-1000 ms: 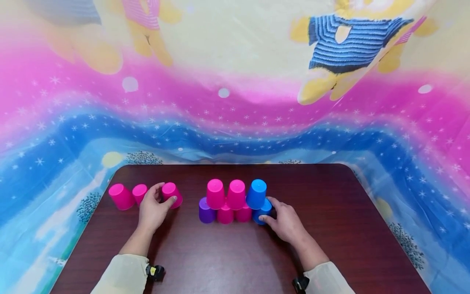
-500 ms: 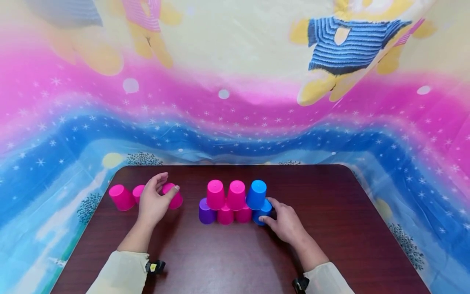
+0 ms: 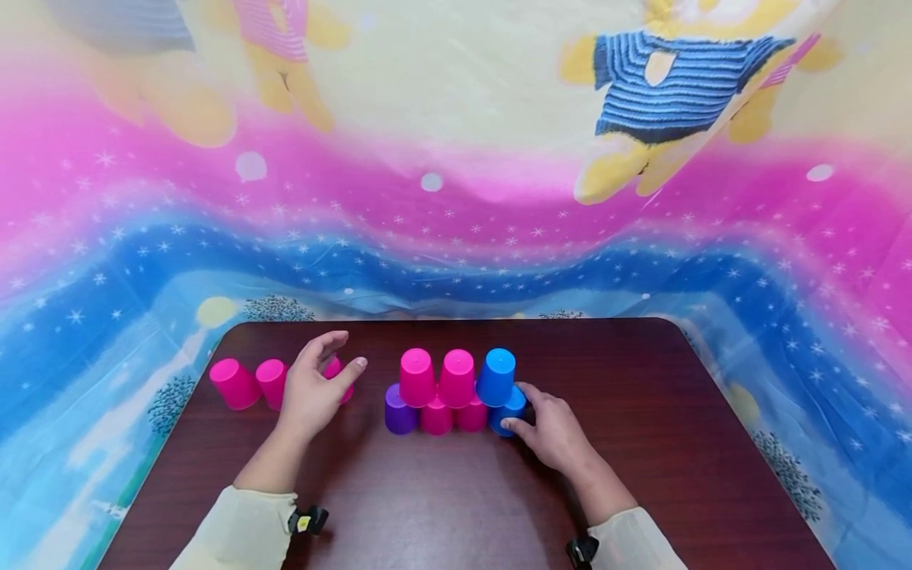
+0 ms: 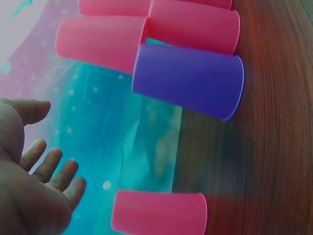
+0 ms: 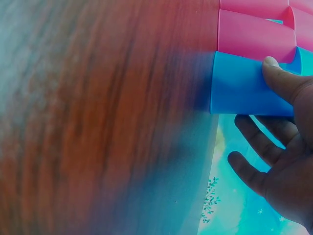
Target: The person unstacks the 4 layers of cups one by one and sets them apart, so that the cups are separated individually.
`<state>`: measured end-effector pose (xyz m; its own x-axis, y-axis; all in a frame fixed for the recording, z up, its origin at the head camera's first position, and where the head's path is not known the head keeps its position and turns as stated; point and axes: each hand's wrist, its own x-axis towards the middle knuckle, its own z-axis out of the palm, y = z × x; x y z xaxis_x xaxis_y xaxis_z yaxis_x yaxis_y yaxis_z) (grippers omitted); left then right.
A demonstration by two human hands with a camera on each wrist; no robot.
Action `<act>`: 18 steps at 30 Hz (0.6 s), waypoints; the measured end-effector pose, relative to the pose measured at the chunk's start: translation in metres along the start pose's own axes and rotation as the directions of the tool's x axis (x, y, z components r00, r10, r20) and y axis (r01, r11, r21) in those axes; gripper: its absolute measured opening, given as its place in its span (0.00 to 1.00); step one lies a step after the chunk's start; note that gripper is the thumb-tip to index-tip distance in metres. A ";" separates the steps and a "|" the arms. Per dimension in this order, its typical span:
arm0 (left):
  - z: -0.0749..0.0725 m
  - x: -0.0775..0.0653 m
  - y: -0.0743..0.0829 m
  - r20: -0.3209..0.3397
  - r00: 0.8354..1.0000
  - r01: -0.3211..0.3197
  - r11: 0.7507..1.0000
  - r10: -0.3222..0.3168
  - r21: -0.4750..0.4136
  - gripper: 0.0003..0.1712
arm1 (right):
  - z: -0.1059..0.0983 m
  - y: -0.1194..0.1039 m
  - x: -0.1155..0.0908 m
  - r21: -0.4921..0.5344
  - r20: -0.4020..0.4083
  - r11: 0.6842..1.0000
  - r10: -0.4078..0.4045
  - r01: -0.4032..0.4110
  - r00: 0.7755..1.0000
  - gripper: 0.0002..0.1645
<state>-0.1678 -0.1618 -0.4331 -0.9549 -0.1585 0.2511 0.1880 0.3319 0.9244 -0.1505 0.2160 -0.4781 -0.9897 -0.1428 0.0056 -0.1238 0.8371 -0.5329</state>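
Overlapping the nearest pink cup (image 3: 346,395) in the head view, my left hand (image 3: 313,388) has its fingers spread and holds nothing. In the left wrist view that hand (image 4: 34,191) is apart from the purple cup (image 4: 190,81) and a lone pink cup (image 4: 161,213). My right hand (image 3: 559,434) grips the lower blue cup (image 3: 504,416) at the right end of a two-row stack, thumb on its front and fingers at its side. Above it sits another blue cup (image 3: 495,377), beside two pink cups (image 3: 457,377). The bottom row runs from a purple cup (image 3: 400,412) through pink ones to blue.
Two more upside-down pink cups, one at the far left (image 3: 235,385) and one beside it (image 3: 271,383), stand on the dark wooden table (image 3: 442,499). A printed cloth (image 3: 456,214) hangs behind the table's back edge.
My left hand has come off the pink cup, spread its fingers and shifted up and right. The right hand and the stacked cups keep their places.
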 end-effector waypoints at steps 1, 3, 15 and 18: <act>0.002 0.000 0.001 0.006 1.000 -0.013 1.000 0.014 -0.012 0.32 | 0.000 0.000 0.000 -0.001 -0.003 1.000 -0.001 0.001 1.000 0.44; 0.005 -0.002 0.004 0.021 0.999 -0.029 0.999 0.030 -0.021 0.32 | 0.000 0.000 0.000 0.000 -0.005 1.000 -0.001 0.001 1.000 0.44; 0.028 -0.012 0.009 0.156 0.983 -0.089 0.995 0.095 -0.049 0.34 | 0.000 0.000 0.000 0.004 -0.003 1.000 0.009 -0.009 1.000 0.45; 0.034 -0.015 0.010 0.182 0.980 -0.076 0.996 0.082 -0.042 0.35 | 0.000 0.000 0.000 0.007 -0.001 1.000 0.002 -0.002 1.000 0.45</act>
<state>-0.1591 -0.1249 -0.4377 -0.9620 0.0408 0.2698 0.2692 0.3039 0.9139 -0.1506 0.2159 -0.4781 -0.9900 -0.1406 0.0058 -0.1215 0.8334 -0.5392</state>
